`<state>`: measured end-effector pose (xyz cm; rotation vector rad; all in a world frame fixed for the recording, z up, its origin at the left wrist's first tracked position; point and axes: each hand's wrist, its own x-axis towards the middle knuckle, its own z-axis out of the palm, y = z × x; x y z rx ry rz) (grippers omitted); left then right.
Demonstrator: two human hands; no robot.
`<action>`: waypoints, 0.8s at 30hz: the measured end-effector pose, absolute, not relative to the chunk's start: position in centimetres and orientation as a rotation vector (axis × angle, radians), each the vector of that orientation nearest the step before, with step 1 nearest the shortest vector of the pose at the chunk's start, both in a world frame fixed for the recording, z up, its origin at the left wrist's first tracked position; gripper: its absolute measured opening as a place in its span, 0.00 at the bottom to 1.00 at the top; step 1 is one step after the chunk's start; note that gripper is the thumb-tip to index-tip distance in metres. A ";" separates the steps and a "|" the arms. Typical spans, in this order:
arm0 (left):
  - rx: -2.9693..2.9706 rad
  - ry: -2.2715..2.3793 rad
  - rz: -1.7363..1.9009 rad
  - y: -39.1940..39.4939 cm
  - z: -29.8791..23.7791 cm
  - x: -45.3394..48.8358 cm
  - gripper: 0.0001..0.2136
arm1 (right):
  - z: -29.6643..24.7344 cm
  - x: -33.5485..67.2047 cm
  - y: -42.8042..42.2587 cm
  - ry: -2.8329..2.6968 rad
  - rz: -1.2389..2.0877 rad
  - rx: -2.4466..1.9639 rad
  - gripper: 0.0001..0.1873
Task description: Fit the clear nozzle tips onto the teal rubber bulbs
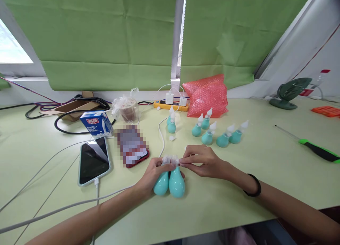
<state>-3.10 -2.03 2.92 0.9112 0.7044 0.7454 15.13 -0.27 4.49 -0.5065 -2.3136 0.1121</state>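
Two teal rubber bulbs point(170, 183) with clear nozzle tips lie side by side near the front of the pale green table point(239, 181). My left hand point(152, 172) is wrapped round the left bulb from behind. My right hand point(203, 160) pinches the clear tips at the tops of the two bulbs, fingers pressed together. Several more teal bulbs with white tips point(209, 133) stand farther back on the table, out of reach of both hands.
A phone on a white cable point(93, 160), a second red-cased phone point(132, 146) and a blue milk carton point(97, 123) sit left. Behind are a pink bubble-wrap bag point(207, 94), a yellow power strip point(170, 104), a bagged cup point(126, 108). A green-handled screwdriver point(315, 149) and fan point(288, 92) are right.
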 end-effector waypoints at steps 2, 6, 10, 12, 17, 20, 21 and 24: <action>0.968 0.736 0.737 -1.9 2.9 -3.1 0.09 | 4.6 15.3 -0.2 -2.399 0.020 -0.526 0.06; 1.043 0.756 0.745 -1.7 2.9 -3.1 0.09 | 4.5 15.1 -0.4 -2.493 -0.081 -0.594 0.08; 0.995 0.752 0.767 -1.8 2.8 -3.1 0.12 | 4.4 14.8 -0.5 -2.427 0.239 -0.712 0.07; 0.968 0.747 0.771 -1.9 2.7 -3.2 0.11 | 4.5 15.0 -0.1 -2.310 0.640 -0.789 0.06; 0.916 0.755 0.784 -1.9 2.5 -3.1 0.11 | 4.1 16.0 1.7 -1.973 1.198 -0.911 0.11; 0.923 0.783 0.792 -1.9 2.6 -3.0 0.12 | 3.1 16.1 2.1 -2.202 0.907 -1.057 0.11; 0.928 0.793 0.791 -1.9 2.6 -3.0 0.12 | 2.7 16.0 2.0 -2.319 0.704 -1.089 0.10; 0.974 0.834 0.793 -1.9 2.5 -3.0 0.14 | 1.6 15.6 1.9 -2.540 0.149 -1.109 0.08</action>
